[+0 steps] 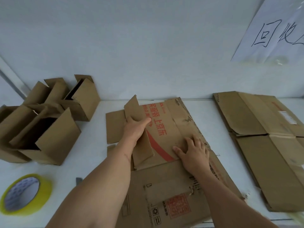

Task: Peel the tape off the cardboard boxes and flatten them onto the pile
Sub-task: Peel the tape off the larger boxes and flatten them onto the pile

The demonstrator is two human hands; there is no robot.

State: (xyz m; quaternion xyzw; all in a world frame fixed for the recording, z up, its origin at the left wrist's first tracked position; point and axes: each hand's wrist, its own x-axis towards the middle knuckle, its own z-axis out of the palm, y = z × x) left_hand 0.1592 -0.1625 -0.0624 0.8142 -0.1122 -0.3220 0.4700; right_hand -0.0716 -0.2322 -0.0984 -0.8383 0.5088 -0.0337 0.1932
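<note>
Both our forearms come in from the bottom edge, over the near end of a flattened cardboard box (167,178) lying on the white table (92,162). We see red printed characters and a red curved stripe on its far panel, and a red square stamp plus small recycling marks on the near panel.

Our left hand (134,129) grips a loose flap (133,107) at the box's left side: thumb over the flap's printed-side edge, fingers curled behind it. That flap stands tilted up off the table, while another flap (143,150) lies folded over the panel just below the wrist.

Our right hand (192,150) lies palm down on the middle of the box, fingers spread and flat, holding nothing, just pressing on the board.

To the right, near but apart from this box, sits the pile of flattened boxes (263,142), with a white label on its top sheet near the right edge.

Far left, a cluster of still-erect open boxes (47,116) stands against the wall, flaps up, dark insides showing.

Near left corner: a roll of yellowish clear tape (24,195) lying flat on the table. A small dark object (79,180) sits just beside our left forearm; can't tell what it is.

On the wall at upper right hangs a paper sign (276,30) with handwritten characters, partly cut off.
</note>
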